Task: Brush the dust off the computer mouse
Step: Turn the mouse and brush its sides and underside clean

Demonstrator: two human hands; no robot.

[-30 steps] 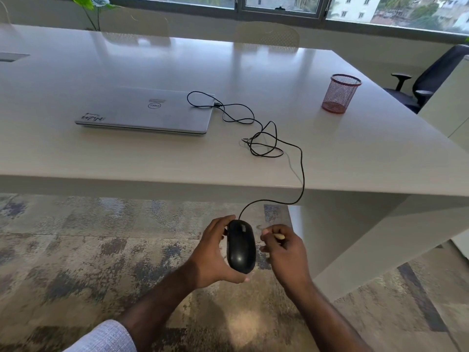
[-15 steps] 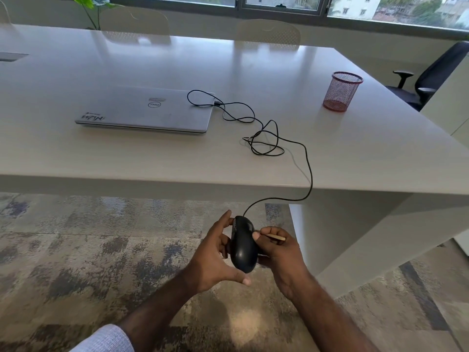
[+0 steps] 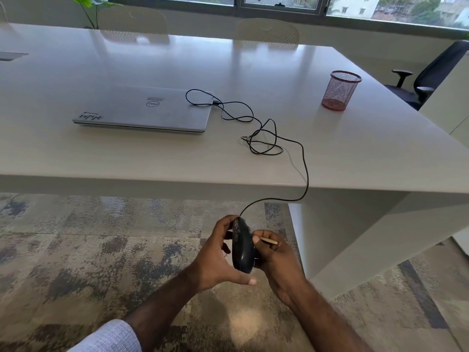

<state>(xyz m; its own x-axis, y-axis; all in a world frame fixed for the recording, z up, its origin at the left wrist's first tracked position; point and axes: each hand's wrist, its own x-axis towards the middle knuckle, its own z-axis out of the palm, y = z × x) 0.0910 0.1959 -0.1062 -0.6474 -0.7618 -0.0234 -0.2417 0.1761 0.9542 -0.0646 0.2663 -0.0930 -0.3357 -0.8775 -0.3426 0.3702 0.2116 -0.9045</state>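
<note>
Now my left hand point(image 3: 215, 257) grips the glossy black corded computer mouse point(image 3: 242, 246), tipped on edge below the white table's point(image 3: 330, 158) edge; my right hand point(image 3: 276, 257) pinches a thin wooden-handled brush point(image 3: 268, 241) against its far side. Brushing seems underway; next, short strokes along the seams.

Over the last second the left hand point(image 3: 218, 252) has rolled the mouse point(image 3: 243, 247) from top-up onto its side edge, and the right hand point(image 3: 275, 257), holding a thin brush handle point(image 3: 269, 241), has closed against its far side.
</note>
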